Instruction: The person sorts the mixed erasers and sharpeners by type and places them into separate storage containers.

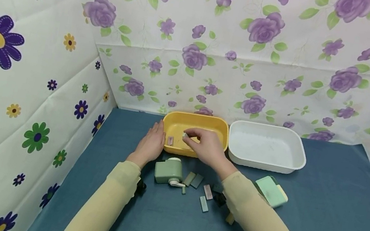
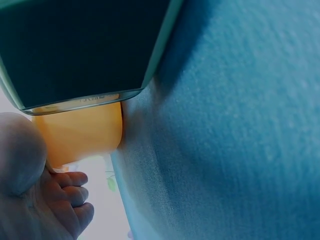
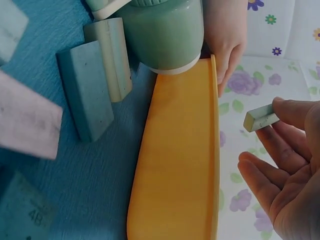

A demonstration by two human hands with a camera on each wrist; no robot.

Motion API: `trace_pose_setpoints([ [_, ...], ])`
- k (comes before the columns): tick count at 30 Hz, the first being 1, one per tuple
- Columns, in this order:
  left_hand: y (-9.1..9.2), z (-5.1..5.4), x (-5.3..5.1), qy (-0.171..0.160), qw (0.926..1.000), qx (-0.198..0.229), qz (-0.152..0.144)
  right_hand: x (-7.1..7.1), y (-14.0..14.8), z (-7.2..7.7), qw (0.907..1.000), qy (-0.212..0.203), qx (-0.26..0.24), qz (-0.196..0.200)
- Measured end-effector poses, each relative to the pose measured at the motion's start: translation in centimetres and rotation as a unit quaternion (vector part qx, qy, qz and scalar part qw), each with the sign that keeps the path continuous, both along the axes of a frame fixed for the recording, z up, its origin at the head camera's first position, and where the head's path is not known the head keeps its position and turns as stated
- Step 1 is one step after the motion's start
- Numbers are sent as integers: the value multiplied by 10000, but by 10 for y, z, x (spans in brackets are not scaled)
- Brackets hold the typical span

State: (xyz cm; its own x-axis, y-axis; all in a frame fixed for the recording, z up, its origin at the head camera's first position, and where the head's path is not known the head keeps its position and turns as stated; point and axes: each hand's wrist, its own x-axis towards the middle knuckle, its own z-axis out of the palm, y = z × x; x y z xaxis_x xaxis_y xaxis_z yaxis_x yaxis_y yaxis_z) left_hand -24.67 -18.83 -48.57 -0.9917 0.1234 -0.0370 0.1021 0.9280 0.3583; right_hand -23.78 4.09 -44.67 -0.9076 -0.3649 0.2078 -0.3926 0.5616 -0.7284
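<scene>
My right hand [image 1: 208, 146] pinches a small pale green eraser [image 3: 261, 118] between thumb and fingertips, above the yellow tray [image 1: 202, 119]. Inside that tray, at its left end, lies a pinkish eraser [image 1: 170, 140]. With fingers stretched out, my left hand [image 1: 149, 144] touches the tray's left side. A green crank-handled pencil sharpener [image 1: 166, 171] stands just in front of the tray. Several erasers lie on the cloth beside it, among them a pink one [image 1: 208, 192], a bluish one [image 1: 203, 204] and a grey-green one [image 3: 89, 92]. Part of the cloth is hidden under my right forearm.
A white tray [image 1: 264, 165] stands right of the yellow one. Near my right forearm lies a mint-green box-like object [image 1: 272, 192]; a yellowish piece [image 1: 230, 218] shows partly from under the sleeve. The blue cloth [image 1: 335, 220] ends at flowered sheets behind and at the left.
</scene>
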Motion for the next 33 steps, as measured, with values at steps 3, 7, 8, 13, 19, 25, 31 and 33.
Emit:
trace_pose_setpoints([
  [3,0,0,1,-5,10000,22,12,-2,-3,-1,9999,-9,-98,-122],
  [7,-1,-1,1,9,10000,38,15,-5,-7,-2,9991,-8,-113,-396],
  [8,-1,-2,0,14,10000,34,11,-7,-8,-2,9988,-19,-98,-476],
  [13,-2,-2,-1,-7,10000,6,-11,-13,-12,-6,9976,-154,-55,-677],
  [19,-2,0,-3,-104,9998,-139,-60,-21,-13,-14,9971,-287,-162,-685],
  [25,-4,1,-7,-155,9999,-44,-37,-29,-8,-25,9941,-556,-402,-838],
  [31,-1,-2,-6,-73,9998,71,150,-32,-5,-29,9922,-668,-420,-967],
  [33,0,-3,-6,2,9998,0,208,-32,-6,-28,9919,-702,-403,-984],
])
